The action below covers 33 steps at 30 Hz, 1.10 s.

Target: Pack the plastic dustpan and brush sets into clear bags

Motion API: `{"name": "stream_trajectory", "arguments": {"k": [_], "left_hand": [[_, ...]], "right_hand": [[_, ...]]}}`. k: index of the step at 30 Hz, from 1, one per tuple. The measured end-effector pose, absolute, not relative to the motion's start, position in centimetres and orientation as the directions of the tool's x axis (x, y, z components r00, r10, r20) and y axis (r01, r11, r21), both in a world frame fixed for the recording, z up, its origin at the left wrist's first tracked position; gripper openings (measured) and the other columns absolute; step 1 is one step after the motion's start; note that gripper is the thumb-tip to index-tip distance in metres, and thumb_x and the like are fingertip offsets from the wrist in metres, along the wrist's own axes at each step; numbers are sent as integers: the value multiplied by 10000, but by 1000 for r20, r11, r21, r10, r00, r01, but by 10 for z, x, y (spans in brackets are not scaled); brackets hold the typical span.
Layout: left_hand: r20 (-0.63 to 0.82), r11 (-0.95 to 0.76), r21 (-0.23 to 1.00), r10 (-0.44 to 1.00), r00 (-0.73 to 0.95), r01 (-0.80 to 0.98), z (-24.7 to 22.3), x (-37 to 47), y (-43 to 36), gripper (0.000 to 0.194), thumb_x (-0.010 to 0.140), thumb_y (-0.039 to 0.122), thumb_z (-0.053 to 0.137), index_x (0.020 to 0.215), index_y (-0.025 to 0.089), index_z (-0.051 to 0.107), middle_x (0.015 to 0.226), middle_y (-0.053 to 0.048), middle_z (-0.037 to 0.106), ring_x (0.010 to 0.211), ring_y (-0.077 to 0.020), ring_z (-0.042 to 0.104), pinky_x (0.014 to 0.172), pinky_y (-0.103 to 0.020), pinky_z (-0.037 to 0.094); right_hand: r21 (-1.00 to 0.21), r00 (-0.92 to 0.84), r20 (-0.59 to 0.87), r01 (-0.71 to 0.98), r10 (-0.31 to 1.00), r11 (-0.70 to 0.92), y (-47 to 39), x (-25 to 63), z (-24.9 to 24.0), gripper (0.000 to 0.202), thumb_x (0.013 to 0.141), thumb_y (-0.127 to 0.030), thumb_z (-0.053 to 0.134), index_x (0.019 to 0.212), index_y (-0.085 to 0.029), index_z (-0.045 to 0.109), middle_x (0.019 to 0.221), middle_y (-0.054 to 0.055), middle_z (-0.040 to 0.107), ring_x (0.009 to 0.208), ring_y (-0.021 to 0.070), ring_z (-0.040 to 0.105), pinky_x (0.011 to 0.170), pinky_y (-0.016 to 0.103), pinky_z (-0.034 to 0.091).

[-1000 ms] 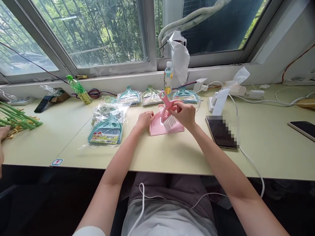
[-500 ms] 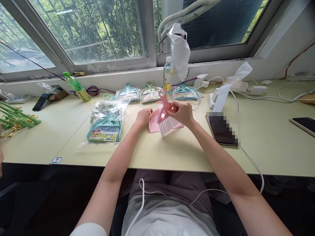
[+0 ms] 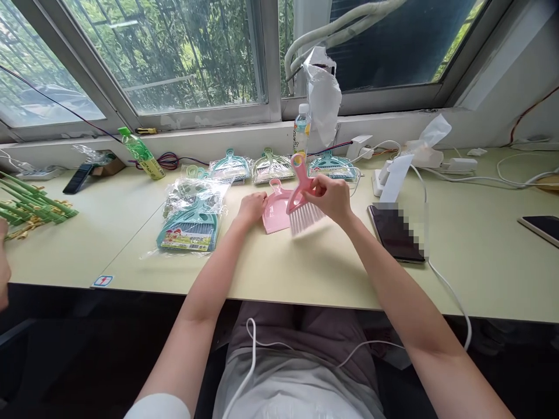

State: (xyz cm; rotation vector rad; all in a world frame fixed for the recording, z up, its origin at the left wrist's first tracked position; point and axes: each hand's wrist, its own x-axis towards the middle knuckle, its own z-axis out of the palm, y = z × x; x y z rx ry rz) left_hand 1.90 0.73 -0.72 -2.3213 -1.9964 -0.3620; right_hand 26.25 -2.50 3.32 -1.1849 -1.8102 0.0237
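A pink hand brush [image 3: 303, 201] with white bristles is pinched by my right hand [image 3: 331, 198], its handle pointing up and its bristles down over the table. Beside it lies a pink dustpan [image 3: 275, 215], flat on the table, its right part hidden behind the brush. At the pan's left edge my left hand [image 3: 253, 208] grips the rim, the fingertips partly hidden. To the left of that hand rests a teal dustpan and brush set [image 3: 187, 227] in clear plastic wrap.
Several wrapped dustpan sets [image 3: 273, 166] line the back of the table [image 3: 279, 273]. A green bottle [image 3: 142, 154] leans at back left. A phone [image 3: 397, 233] with a white cable [image 3: 449, 294] lies right. Bamboo stalks [image 3: 35, 203] and another person's hand [image 3: 3, 265] are far left.
My right hand has moved the brush to the right, away from the dustpan's middle, so more of the pan shows. My left hand stays at the pan's edge. The view has shifted slightly.
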Motion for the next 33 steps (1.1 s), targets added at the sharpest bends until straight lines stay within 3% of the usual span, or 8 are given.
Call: {"name": "stream_trajectory", "arguments": {"k": [5, 12, 17, 19, 23, 26, 28, 33], "left_hand": [[222, -145, 120, 968, 115, 982, -10, 9, 12, 335, 963, 325, 367, 1011, 186, 668, 1042, -132, 709, 958, -283, 649, 798, -345, 432], [233, -117, 64, 967, 99, 991, -9, 13, 11, 330, 965, 333, 374, 987, 189, 670, 1034, -133, 712, 965, -284, 644, 844, -361, 411], [223, -136, 45, 967, 123, 990, -5, 18, 8, 333, 962, 294, 352, 885, 172, 652, 963, -143, 715, 922, -266, 647, 860, -371, 384], [210, -203, 60, 960, 186, 977, -3, 29, 4, 363, 964, 300, 335, 796, 173, 630, 884, -125, 713, 873, -245, 645, 896, -381, 363], [192, -400, 139, 908, 371, 906, 0, 61, -9, 350, 938, 287, 367, 662, 178, 553, 771, -71, 685, 790, -202, 621, 919, -375, 346], [218, -502, 188, 860, 462, 844, -2, 84, -20, 369, 948, 318, 367, 647, 181, 532, 743, -48, 663, 785, -192, 607, 937, -372, 341], [235, -550, 213, 831, 504, 808, -4, 92, -24, 395, 967, 353, 350, 668, 183, 542, 758, -43, 664, 812, -193, 607, 956, -377, 334], [302, -593, 257, 800, 519, 764, -8, 85, -19, 308, 968, 362, 416, 793, 187, 599, 881, -37, 693, 891, -194, 608, 976, -376, 336]], "right_hand": [[-551, 158, 718, 724, 678, 415, -21, 262, 22, 231, 832, -429, 588, 739, -221, 553, 594, -7, 583, 620, 161, 559, 600, 251, 376], [-553, -90, 642, 633, 761, 542, -20, 259, 25, 260, 761, -413, 672, 677, -208, 536, 559, -40, 542, 541, 115, 487, 572, 234, 340], [-612, -110, 566, 608, 817, 506, -17, 265, 32, 275, 783, -433, 642, 685, -193, 551, 577, -31, 546, 541, 105, 466, 549, 234, 293], [-557, -169, 501, 688, 849, 465, -17, 271, 36, 247, 775, -417, 642, 700, -191, 579, 624, -14, 588, 576, 119, 501, 559, 236, 292], [-273, -226, 386, 898, 894, 345, -19, 281, 40, 206, 756, -385, 657, 817, -187, 660, 761, 50, 678, 723, 194, 599, 635, 264, 340], [-99, -254, 272, 952, 928, 289, -18, 282, 34, 240, 810, -374, 612, 903, -173, 702, 862, 110, 711, 825, 243, 636, 697, 296, 377], [-55, -288, 204, 951, 936, 305, -15, 281, 27, 255, 847, -368, 579, 941, -176, 717, 924, 121, 720, 876, 251, 645, 729, 306, 391], [-91, -314, 155, 940, 937, 330, -11, 278, 17, 294, 877, -386, 561, 1044, -192, 705, 1011, 112, 719, 903, 241, 644, 732, 299, 399]]}}
